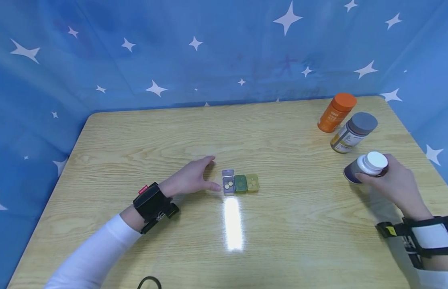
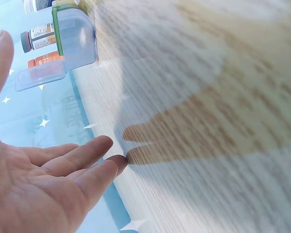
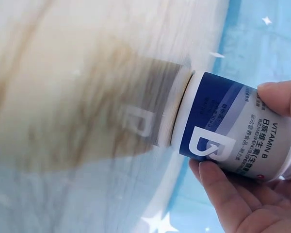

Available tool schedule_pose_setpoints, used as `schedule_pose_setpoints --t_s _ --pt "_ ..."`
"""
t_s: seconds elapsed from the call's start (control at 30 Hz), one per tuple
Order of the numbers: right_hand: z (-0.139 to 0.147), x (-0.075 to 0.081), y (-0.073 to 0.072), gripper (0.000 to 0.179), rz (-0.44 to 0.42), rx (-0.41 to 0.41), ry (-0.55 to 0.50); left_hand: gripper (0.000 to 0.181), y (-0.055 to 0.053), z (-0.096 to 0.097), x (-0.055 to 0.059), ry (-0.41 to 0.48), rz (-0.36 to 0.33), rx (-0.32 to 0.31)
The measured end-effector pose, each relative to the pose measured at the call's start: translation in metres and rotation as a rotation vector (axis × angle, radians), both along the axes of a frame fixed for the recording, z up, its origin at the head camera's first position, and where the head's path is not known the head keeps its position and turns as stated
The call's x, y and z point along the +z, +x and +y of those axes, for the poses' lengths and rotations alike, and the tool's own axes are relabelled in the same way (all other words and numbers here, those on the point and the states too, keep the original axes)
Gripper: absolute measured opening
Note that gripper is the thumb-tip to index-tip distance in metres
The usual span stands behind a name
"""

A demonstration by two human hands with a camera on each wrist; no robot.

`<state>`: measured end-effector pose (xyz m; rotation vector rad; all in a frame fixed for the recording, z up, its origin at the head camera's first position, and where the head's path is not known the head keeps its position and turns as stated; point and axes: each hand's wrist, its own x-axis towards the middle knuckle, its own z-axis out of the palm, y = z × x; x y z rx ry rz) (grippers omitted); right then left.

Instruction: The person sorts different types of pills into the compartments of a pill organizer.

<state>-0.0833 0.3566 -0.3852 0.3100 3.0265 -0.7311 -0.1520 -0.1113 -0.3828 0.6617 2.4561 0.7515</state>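
Note:
My right hand (image 1: pixel 401 184) grips a white-capped vitamin B bottle (image 1: pixel 368 165), with thumb and fingers on opposite sides. In the right wrist view the blue-and-white label of the vitamin bottle (image 3: pixel 233 128) faces the camera, its base at the tabletop. Left of a small pill box (image 1: pixel 240 183), my left hand (image 1: pixel 191 175) rests low over the table, thumb and fingers spread and holding nothing. The pill box's purple compartment (image 1: pixel 228 185) has its lid raised, with pale tablets inside; the green and yellow compartments are covered. The left wrist view shows the left hand (image 2: pixel 53 179) with fingers extended.
An orange bottle (image 1: pixel 337 113) and a grey-lidded bottle (image 1: pixel 354 132) stand at the back right of the wooden table (image 1: pixel 155 136). A star-patterned blue cloth (image 1: pixel 227 52) hangs behind. Near the front edge a dark cable loop (image 1: pixel 149 279) shows.

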Motion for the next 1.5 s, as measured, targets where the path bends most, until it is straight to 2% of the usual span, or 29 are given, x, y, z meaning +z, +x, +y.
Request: schedule_pose_setpoints --t_s 0.33,0.47,0.57,0.7,0.8,0.9,0.93,1.0,1.07,1.13,1.23,1.33,1.5 --pt "0.002 0.000 -0.002 0.071 -0.013 0.000 -0.014 0.097 0.003 0.000 0.003 0.006 -0.008 0.023" --pt "0.002 0.000 -0.002 0.074 -0.042 0.008 -0.015 0.097 0.004 0.002 0.003 0.010 -0.002 0.014" --pt "0.004 0.000 -0.001 0.081 -0.083 0.007 -0.014 0.098 0.005 0.004 0.002 0.017 0.002 0.004" --pt "0.007 0.000 0.000 0.099 -0.120 -0.028 -0.042 0.100 0.009 0.008 0.000 0.038 0.015 -0.012" --pt "0.003 0.002 0.003 0.102 -0.017 -0.095 -0.055 0.101 0.012 0.011 -0.003 0.051 0.031 -0.027" --pt "-0.017 0.017 0.009 0.089 0.194 -0.107 -0.067 0.097 0.014 0.015 -0.006 0.058 0.049 -0.018" --pt "-0.028 0.023 0.010 0.083 0.284 -0.081 -0.060 0.095 0.015 0.016 -0.006 0.060 0.058 -0.011" --pt "-0.053 0.036 0.013 0.071 0.417 0.023 -0.046 0.091 0.017 0.019 -0.007 0.064 0.072 0.011" --pt "-0.081 0.046 0.013 0.063 0.487 0.175 -0.027 0.088 0.018 0.021 -0.006 0.068 0.077 0.034" --pt "-0.108 0.048 0.011 0.060 0.500 0.324 -0.021 0.087 0.018 0.023 -0.007 0.067 0.083 0.049" --pt "-0.144 0.046 0.005 0.059 0.388 0.510 -0.023 0.084 0.018 0.026 -0.009 0.061 0.089 0.059" --pt "-0.176 0.042 -0.005 0.060 0.260 0.652 -0.025 0.082 0.018 0.027 -0.010 0.051 0.103 0.058" --pt "-0.217 0.033 -0.019 0.066 0.102 0.820 -0.038 0.079 0.017 0.028 -0.010 0.050 0.130 0.047"
